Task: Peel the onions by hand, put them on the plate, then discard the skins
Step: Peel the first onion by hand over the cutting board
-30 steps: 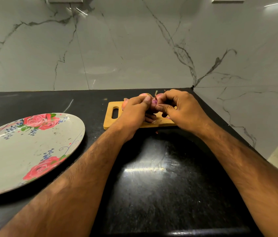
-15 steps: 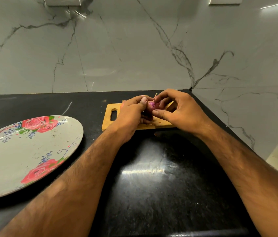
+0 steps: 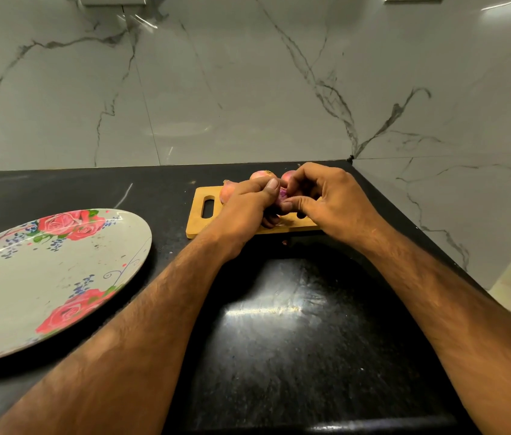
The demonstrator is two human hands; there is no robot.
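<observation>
The onion point(image 3: 282, 194) being peeled is held in the air just above the wooden cutting board point(image 3: 199, 228), between the two hands; only a small purple part of it shows, the rest is hidden by the fingers. The left hand point(image 3: 244, 208) grasps it from the left, with the fingers curled under and the thumb laid over the top. The right hand point(image 3: 326, 199) meets it from the other side with bent fingers - the thumb and the fingertips pinch at the purple side, but I cannot tell if they hold the loose skin or the onion itself. Behind the hands, three other onions point(image 3: 260, 175) with their pinkish skin on lie at the far edge of the board. A tiny pinkish scrap point(image 3: 285, 242) lies on the black counter point(image 3: 279, 356), just in front of the board. Well apart to the left, the plate point(image 3: 12, 302) with red roses stands on the same counter - nothing lies on it. A grey marble wall point(image 3: 216, 89) closes the counter at the back and at the right.
</observation>
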